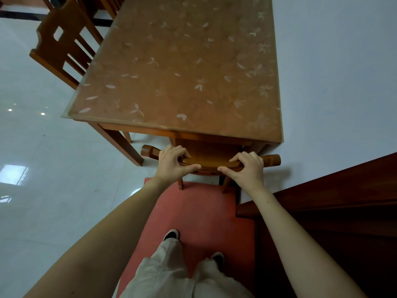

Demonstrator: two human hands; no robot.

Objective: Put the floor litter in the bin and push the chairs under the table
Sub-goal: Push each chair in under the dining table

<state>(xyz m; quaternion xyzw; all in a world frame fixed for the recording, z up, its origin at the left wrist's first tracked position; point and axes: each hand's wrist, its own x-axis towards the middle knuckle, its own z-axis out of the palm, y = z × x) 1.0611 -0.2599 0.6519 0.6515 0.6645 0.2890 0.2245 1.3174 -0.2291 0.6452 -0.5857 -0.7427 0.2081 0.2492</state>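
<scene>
Your shoes stand on the red mat (199, 214) below your grip. Your left hand (174, 163) and right hand (247, 166) both clasp the top rail of the wooden chair (209, 160), thumbs nearly meeting at its middle. Just beyond your knuckles its seat sits under the table (182, 82). Far left, a second chair (62, 44) is tucked against the table's side.

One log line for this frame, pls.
step: push chair in | left hand: on chair top rail | right hand: same | seat: under table
</scene>
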